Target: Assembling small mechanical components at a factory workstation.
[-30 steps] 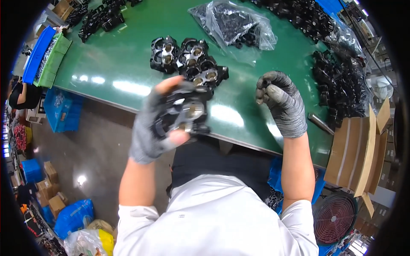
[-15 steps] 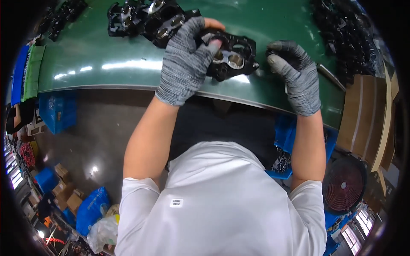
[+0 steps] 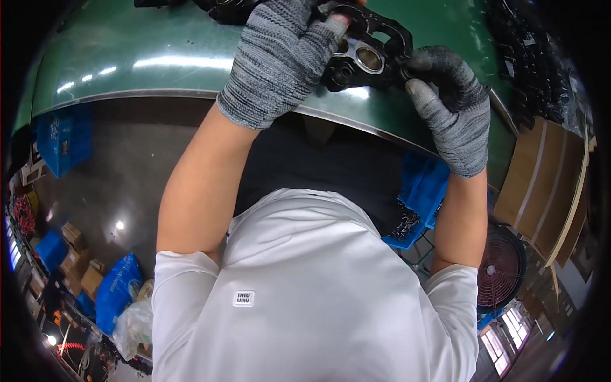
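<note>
My left hand (image 3: 280,67), in a grey knit glove with bare fingertips, grips a black brake caliper (image 3: 345,75) over the table. Two round metal-lined bores show on the caliper's face, one partly behind my thumb. At the caliper's right end is my right hand (image 3: 453,111), gloved in the same grey knit with dark fingers. Its thumb and forefinger are pinched together against that end. Whatever small thing lies between them is hidden.
More black calipers (image 3: 232,9) lie on the green table (image 3: 172,41) at the upper left. Many black parts (image 3: 528,70) are heaped at the right. Cardboard (image 3: 528,178) and a round fan (image 3: 499,270) stand beside the table; a blue bin (image 3: 420,197) is below its edge.
My right hand has come up to the caliper's right end; it was apart from it before. The view has shifted, so the table sits higher in the picture.
</note>
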